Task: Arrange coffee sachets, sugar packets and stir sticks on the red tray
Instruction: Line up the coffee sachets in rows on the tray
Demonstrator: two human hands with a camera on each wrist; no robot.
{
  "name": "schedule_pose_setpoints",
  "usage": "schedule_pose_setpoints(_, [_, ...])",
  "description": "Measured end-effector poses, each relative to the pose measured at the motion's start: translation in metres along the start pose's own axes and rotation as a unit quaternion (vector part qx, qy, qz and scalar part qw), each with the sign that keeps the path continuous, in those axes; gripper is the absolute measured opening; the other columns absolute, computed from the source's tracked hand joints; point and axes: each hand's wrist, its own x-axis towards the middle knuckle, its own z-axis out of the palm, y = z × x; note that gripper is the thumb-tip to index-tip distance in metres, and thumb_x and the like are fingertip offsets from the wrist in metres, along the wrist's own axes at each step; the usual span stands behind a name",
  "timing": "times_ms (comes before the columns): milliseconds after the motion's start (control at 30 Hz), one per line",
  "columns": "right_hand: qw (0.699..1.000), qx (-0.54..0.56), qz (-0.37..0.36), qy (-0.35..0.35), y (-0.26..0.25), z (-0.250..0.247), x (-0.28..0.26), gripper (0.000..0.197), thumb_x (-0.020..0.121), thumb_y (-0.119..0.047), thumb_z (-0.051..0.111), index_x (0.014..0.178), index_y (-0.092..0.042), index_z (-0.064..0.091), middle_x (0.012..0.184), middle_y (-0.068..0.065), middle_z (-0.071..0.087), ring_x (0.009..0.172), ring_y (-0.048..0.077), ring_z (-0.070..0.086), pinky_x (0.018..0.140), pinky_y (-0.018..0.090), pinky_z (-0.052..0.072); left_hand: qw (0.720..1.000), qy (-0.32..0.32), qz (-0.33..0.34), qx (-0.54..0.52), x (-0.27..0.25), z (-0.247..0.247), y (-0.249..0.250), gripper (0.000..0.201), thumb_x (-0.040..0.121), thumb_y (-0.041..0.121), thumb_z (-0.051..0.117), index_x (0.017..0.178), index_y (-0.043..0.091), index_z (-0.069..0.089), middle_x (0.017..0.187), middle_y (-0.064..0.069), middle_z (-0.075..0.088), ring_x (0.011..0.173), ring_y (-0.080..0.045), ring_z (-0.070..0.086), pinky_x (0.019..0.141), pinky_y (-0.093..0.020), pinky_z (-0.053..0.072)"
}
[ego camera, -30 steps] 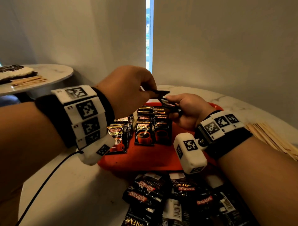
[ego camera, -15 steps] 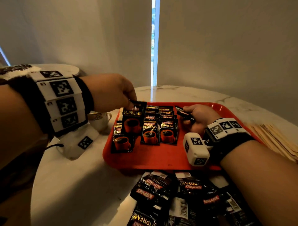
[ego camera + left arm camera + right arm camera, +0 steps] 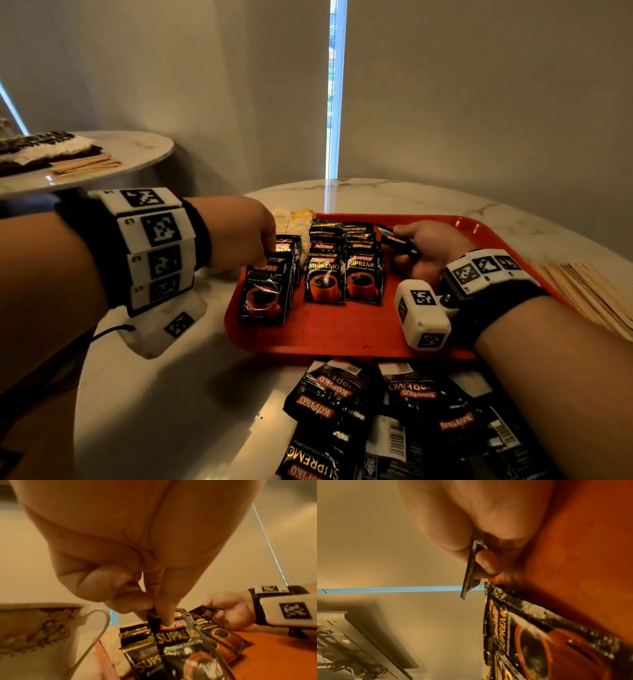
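A person's left hand pinches the top edge of a black Kopiko Supremo coffee sachet printed with a red cup, thumb and fingertips clamped on its serrated seal, the packet lying at the near end of the left-hand row on the tray. The right hand rests on the tray's right side, fingers curled round a small bundle of the same black sachets, seen edge-on from the right wrist.

The round white marble-patterned table carries a rectangular red plastic tray, on which the coffee sachets stand in three overlapping rows running away from the viewer. A loose heap of black coffee sachets lies on the table just in front of the tray's near edge. A fan of pale wooden stir sticks lies on the table to the right of the tray. Cream-coloured packets sit at the tray's far left corner, beside the sachet rows. A white cup with a gold-brown patterned band stands just left of the tray, visible from the left wrist.

A second round table in the background left holds more packets and sticks.
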Motion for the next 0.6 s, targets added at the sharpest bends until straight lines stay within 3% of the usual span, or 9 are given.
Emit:
schedule_pose_setpoints(133, [1.0,-0.002,0.004,0.001,0.0,0.0,0.0,0.022,0.103,-0.013,0.047,0.119,0.0,0.053,0.09,0.014,0.063,0.041,0.013,0.056,0.034,0.018,0.036,1.0,0.002,-0.009,0.018,0.002,0.006,0.002,0.022,0.093,0.025,0.065,0.115,0.027,0.068,0.08,0.015,0.052,0.077,-0.009,0.049,0.064,-0.024,0.036])
schedule_pose_setpoints(300, [1.0,-0.003,0.005,0.004,0.0,0.0,0.001,0.027,0.103,-0.014,0.048,0.125,0.001,0.053,0.091,0.015,0.064,0.043,0.014,0.058,0.034,0.018,0.037,0.999,0.004,-0.015,0.034,0.003,0.012,0.003,0.022,0.094,0.023,0.062,0.115,0.022,0.069,0.099,0.004,0.064,0.09,-0.015,0.056,0.074,-0.024,0.04])
schedule_pose_setpoints(433, [1.0,-0.005,0.002,0.006,0.0,0.0,-0.001,0.027,0.103,-0.014,0.049,0.125,0.0,0.053,0.092,0.014,0.064,0.042,0.012,0.058,0.035,0.017,0.037,0.999,0.004,-0.019,0.041,0.003,0.015,0.002,0.022,0.094,0.021,0.06,0.114,0.02,0.068,0.093,0.005,0.063,0.087,-0.015,0.056,0.067,-0.024,0.039])
schedule_pose_setpoints(600, [1.0,-0.006,-0.002,0.008,0.0,0.001,-0.005,0.025,0.103,-0.013,0.048,0.122,0.001,0.053,0.09,0.013,0.063,0.039,0.012,0.056,0.035,0.016,0.036,0.999,0.01,-0.02,0.042,0.002,0.016,0.002,0.022,0.094,0.024,0.062,0.115,0.02,0.067,0.098,0.002,0.066,0.09,-0.017,0.059,0.072,-0.025,0.041])
